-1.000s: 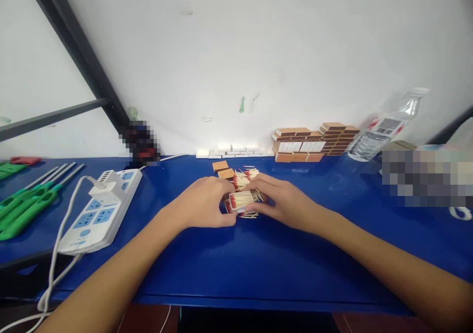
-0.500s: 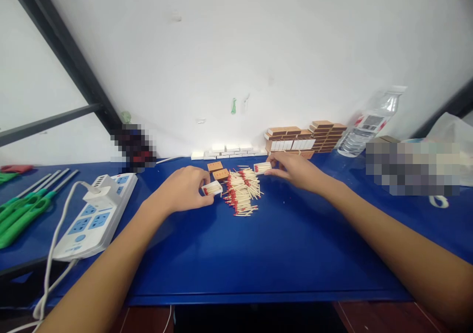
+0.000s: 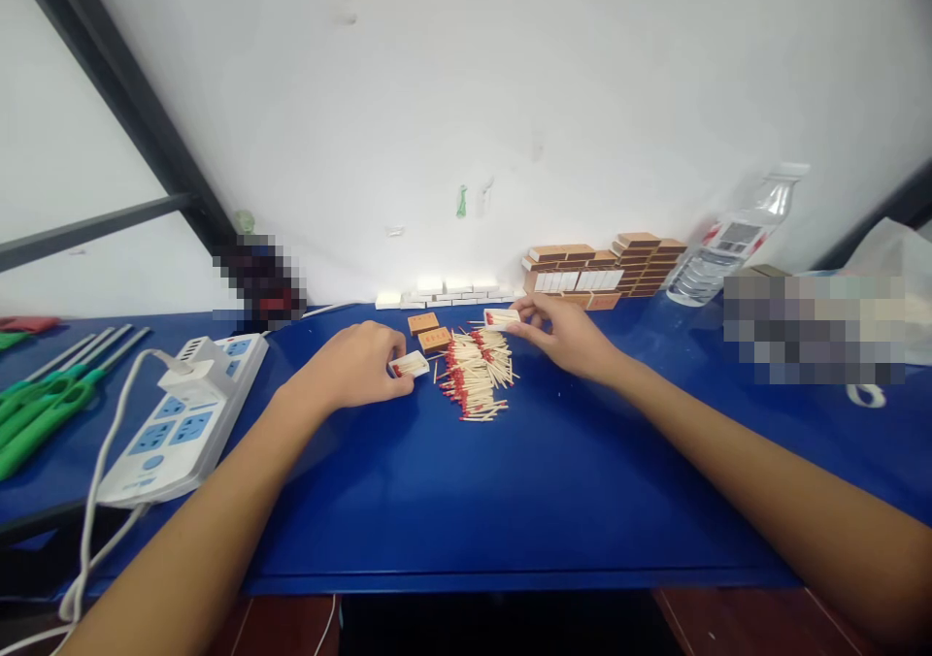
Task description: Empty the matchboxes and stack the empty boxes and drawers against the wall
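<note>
My left hand grips a small white matchbox tray with some matches lying in it, left of the pile. A second white matchbox tray, also holding red-tipped matches, is pinched in my right hand above the pile's far edge. Between the hands a heap of loose matches with red heads spreads over the blue table. Two orange-brown matchbox sleeves lie just behind my left hand's tray.
White trays line the wall, beside stacked brown matchboxes. A plastic bottle leans at the right. On the left are a power strip with a white cable and several green-handled tools. The blue table's front edge runs below.
The right-hand tray has moved left, over the far edge of the match pile. My left hand and its tray have shifted slightly left, away from the pile.
</note>
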Demonstrator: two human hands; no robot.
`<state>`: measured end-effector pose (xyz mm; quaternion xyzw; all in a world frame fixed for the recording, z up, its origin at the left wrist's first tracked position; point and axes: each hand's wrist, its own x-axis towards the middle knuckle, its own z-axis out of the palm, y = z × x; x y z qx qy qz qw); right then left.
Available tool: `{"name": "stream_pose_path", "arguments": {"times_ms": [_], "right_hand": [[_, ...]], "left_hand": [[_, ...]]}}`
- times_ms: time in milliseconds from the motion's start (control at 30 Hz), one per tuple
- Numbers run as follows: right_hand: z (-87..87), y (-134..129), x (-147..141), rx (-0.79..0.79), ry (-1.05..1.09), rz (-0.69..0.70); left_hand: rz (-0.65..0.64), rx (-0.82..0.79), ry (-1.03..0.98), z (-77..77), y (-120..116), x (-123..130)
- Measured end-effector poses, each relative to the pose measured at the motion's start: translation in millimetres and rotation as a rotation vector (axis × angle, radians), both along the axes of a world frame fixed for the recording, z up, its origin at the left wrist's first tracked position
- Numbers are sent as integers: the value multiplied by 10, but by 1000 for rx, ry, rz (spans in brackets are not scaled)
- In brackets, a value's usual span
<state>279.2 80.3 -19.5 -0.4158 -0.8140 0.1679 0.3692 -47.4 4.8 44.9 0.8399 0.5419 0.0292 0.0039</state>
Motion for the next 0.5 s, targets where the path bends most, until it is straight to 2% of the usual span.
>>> {"name": "stream_pose_path", "arguments": {"times_ms": [200,500], "right_hand": [[-84,-58,-227,6,-39,50],[-30,-82,-173,62,-122,42]], "left_hand": [[-6,-31,6,-25,1,32],[14,-47,22,-13,1,42]]}}
